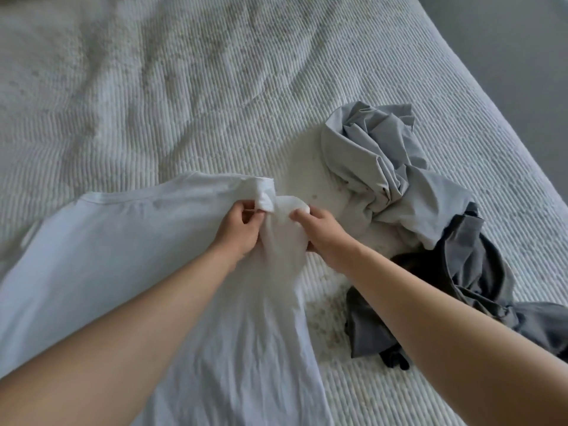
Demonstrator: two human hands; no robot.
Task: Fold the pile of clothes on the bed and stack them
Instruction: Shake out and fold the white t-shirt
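A white T-shirt [101, 250] lies partly spread over the near left of the bed, and one bunched end of it is lifted at the centre. My left hand [239, 229] pinches that bunched cloth from the left. My right hand [319, 232] grips the same bunch from the right, thumb on top. To the right sits a crumpled pile: a light grey garment [372, 161] on top and a dark grey garment [470, 287] nearer to me.
The bed is covered by a ribbed off-white bedspread [184, 87] that stretches wide to the far left. Its right edge [504, 96] curves away, with grey floor [522, 41] beyond it.
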